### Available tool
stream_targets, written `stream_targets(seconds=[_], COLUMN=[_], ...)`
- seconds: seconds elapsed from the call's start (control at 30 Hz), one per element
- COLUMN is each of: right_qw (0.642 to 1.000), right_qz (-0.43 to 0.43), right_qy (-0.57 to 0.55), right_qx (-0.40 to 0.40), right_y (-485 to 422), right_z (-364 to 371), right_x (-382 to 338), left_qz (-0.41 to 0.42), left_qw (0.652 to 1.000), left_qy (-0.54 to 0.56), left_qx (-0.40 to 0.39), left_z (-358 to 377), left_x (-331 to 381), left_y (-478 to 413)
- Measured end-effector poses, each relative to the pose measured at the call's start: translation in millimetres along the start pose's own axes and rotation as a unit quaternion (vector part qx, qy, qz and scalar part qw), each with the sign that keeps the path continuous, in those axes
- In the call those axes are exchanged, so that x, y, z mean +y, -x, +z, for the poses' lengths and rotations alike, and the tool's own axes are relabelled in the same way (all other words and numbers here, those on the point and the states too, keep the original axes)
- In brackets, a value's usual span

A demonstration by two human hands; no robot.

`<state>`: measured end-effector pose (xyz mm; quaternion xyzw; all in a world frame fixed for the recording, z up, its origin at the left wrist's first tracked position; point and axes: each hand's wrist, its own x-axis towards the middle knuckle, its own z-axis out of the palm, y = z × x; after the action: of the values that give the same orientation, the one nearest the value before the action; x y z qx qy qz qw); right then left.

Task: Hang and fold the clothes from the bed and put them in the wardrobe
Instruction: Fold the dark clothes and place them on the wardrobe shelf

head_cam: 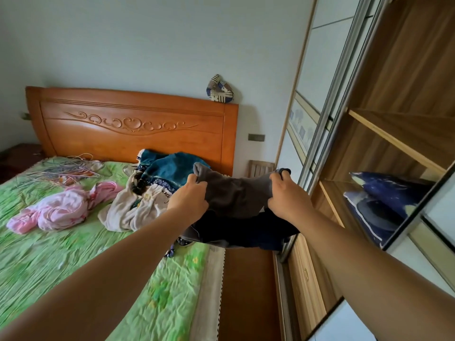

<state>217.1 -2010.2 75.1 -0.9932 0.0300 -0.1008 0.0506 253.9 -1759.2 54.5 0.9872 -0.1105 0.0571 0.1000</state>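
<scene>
L hand (190, 196) + R hand (286, 196) both gripping 1 grey garment (236, 193), 1 pink garment (61, 210) on bed (37, 254)

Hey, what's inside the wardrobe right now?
A dark blue cushion lies on a wardrobe shelf. The sliding door covers part of it, and whatever sits further right.

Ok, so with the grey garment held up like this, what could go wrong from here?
1. Dark fabric hanging under the grey garment, which the left hand and right hand grip, overhangs the edge of the bed and may slip to the floor.
2. The hangers lie far across it; reaching them probably means letting go.
</scene>
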Motion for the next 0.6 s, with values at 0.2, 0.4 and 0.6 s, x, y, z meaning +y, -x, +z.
stream_targets(seconds=[0.2,0.4,0.6], right_qw=[0.999,0.999,0.994], right_qz=[-0.023,-0.001,0.014], right_qy=[-0.031,-0.041,-0.043], right_qx=[0.009,0.033,0.096], right_y=[-74,-133,-202], right_z=[6,-1,-32], right_x=[43,75,114], left_qz=[-0.013,0.005,0.086], left_qw=[1.000,0.999,0.991], left_qy=[0.005,0.023,0.076], left_qx=[0.002,0.035,0.074], left_z=[7,0,-15], left_x=[29,51,82], left_y=[-80,-151,-252])
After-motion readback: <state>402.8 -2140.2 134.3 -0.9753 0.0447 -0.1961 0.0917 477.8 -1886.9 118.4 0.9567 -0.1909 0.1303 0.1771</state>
